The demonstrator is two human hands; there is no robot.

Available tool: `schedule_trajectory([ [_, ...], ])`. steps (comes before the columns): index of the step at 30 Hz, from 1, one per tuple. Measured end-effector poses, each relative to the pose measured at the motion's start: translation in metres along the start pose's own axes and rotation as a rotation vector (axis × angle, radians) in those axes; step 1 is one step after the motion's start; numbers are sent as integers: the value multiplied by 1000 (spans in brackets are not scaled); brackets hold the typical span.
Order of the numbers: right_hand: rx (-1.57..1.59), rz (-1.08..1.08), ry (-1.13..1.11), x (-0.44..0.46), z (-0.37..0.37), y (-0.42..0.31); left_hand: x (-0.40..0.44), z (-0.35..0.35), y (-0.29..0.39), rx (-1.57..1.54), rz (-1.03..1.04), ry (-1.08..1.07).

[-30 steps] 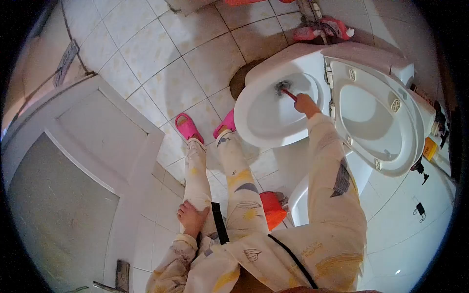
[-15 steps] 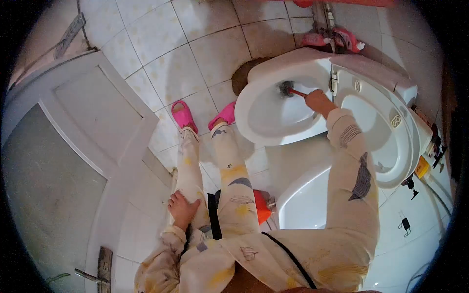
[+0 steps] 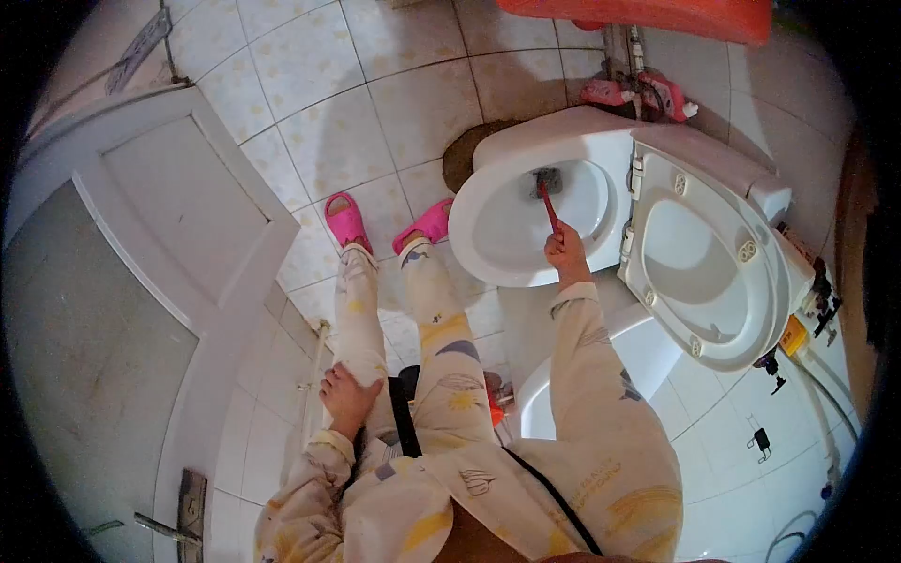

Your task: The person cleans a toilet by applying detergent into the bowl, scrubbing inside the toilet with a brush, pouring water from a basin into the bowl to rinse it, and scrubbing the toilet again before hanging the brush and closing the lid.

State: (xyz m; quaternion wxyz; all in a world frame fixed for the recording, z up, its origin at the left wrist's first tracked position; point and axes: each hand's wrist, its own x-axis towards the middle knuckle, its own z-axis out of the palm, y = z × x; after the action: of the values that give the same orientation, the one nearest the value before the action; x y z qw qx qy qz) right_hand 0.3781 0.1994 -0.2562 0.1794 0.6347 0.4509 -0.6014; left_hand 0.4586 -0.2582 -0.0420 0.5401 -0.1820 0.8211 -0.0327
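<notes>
My right hand is wrapped round the red handle of a toilet brush. The brush's dark head rests inside the bowl, against its far inner wall. Around it is the white toilet, with its seat and lid raised to the right. My left hand lies on my left knee, fingers spread over the patterned trouser cloth, holding nothing.
A white door with a glass pane stands at the left. Pink bottles sit by the pipes behind the toilet, below a red basin. Pump bottles stand at the right. Pink slippers are on my feet.
My right hand has moved left and nearer to me, out over the bowl's near rim. The brush handle has swung from sideways to pointing towards me. My left hand stays on the knee.
</notes>
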Motion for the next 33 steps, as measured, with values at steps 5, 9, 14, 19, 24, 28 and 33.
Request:
schedule_trajectory([
  [5, -1282, -834, 127, 62, -19, 25, 0, 7, -7, 49, 22, 35],
  [9, -2202, -718, 16, 7, -27, -50, 2, 0, -5, 27, 26, 6],
  [14, -2405, -790, -178, -31, 19, -104, 2, 2, -4, 39, 27, 12],
  [19, -2041, -607, 86, 22, 50, -58, 4, 4, -2, 58, -16, -11],
  [24, -254, -31, 43, 3, 21, -10, 4, 3, 1, 39, -27, -27],
  [28, 362, 136, 91, 6, 37, 0, 5, 2, 1, 66, -42, -38],
  [33, 262, 113, 192, 9, 85, -1, 6, 2, -1, 58, 20, 21],
])
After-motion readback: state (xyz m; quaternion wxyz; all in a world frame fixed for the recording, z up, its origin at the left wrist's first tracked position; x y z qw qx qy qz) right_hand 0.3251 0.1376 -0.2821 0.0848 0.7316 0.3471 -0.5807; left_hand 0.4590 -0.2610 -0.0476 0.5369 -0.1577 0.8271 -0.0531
